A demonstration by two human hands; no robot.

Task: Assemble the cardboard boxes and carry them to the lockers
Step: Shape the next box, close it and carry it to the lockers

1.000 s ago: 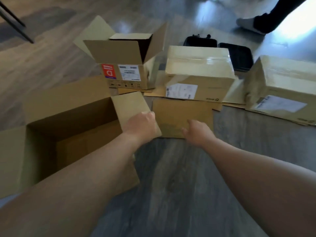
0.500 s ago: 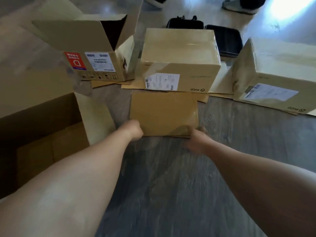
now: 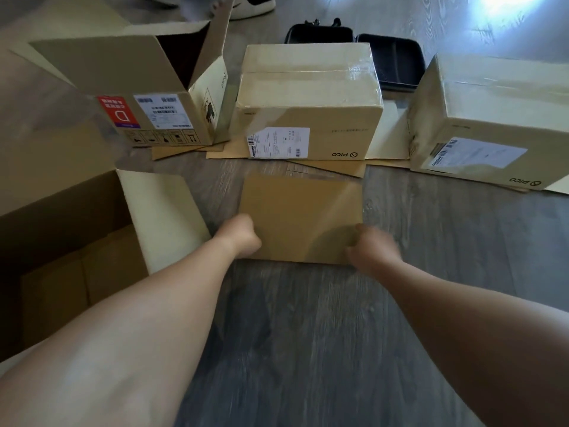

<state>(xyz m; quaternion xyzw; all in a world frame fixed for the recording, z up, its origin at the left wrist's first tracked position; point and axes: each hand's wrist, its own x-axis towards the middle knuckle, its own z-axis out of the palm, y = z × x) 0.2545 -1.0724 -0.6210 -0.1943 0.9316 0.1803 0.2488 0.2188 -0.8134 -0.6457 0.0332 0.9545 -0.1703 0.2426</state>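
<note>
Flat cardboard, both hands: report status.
Left hand and right hand grip flat cardboard at its near edge. Still folded, on floor. Nothing blocking.

Bare floor (image 3: 308,349) lies open between my forearms, up to the near edge of the flat cardboard sheet (image 3: 301,217). To my left the open box (image 3: 77,241) walls that side, its pale flap (image 3: 163,211) reaching almost to my left grip (image 3: 241,238). Ahead, the taped box (image 3: 308,118) stands just beyond the sheet, with a narrow strip of floor between. The labelled open box (image 3: 138,97) closes the far left, another taped box (image 3: 492,124) the far right; wide floor stays free right of my right grip (image 3: 371,251)
</note>
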